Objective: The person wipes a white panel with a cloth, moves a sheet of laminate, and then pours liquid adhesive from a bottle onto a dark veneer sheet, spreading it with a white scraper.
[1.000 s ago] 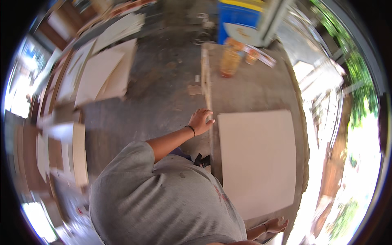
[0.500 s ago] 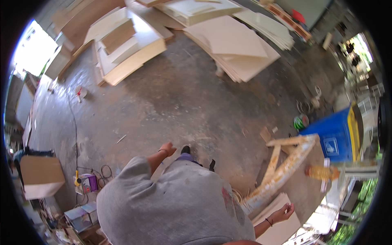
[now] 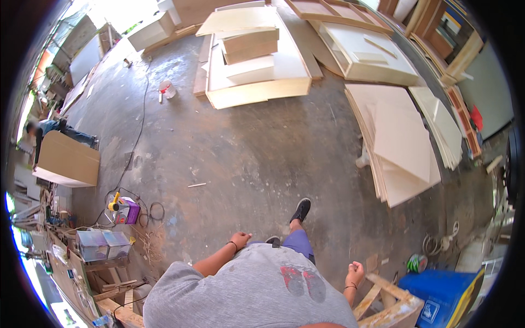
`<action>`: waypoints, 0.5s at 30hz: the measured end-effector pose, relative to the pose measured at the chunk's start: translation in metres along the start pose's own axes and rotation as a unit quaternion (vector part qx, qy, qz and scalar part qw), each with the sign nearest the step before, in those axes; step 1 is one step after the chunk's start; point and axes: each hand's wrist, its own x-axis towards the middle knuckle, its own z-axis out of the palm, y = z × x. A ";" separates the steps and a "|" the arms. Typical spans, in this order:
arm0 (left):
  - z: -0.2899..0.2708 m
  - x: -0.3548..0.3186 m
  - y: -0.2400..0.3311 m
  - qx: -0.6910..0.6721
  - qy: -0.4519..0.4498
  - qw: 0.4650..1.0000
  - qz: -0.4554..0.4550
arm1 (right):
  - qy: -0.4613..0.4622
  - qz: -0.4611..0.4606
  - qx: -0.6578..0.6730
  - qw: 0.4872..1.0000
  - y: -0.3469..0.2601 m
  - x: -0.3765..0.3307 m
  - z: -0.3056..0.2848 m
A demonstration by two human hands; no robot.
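My left hand [image 3: 240, 239], with a dark band at its wrist, hangs in front of my waist, its fingers loosely curled together and no object showing in them. Out to the right, my right hand [image 3: 355, 271] is raised a little with its fingers folded in, also with nothing visible in it. It is nearest to a worn wooden frame [image 3: 367, 302] below it. Neither hand touches a thing. One dark shoe [image 3: 300, 211] is stretched forward on the concrete floor.
Stacked pale boards [image 3: 402, 142] lie at right, and a white cabinet carcass [image 3: 295, 85] ahead. A blue bin [image 3: 437, 292] stands low right. At left are a purple box [image 3: 128, 212], a cable [image 3: 136, 141] and a paint bucket [image 3: 168, 89]. A person [image 3: 71, 131] leans by a brown panel [image 3: 68, 156].
My view has swung right, so the boards and cabinet sit further left relative to my body's heading no longer; they appear further right now. My right hand has come forward, its fingers more curled.
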 end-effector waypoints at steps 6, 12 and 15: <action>-0.052 0.052 0.098 0.082 0.049 0.995 0.035 | -0.012 -0.087 0.016 0.996 -0.125 0.156 0.052; -0.136 0.066 0.212 -0.128 0.239 0.960 0.066 | -0.160 -0.212 -0.002 0.964 -0.329 0.280 0.141; -0.151 0.079 0.244 -0.198 0.282 0.936 0.071 | -0.227 -0.254 0.017 0.940 -0.417 0.327 0.205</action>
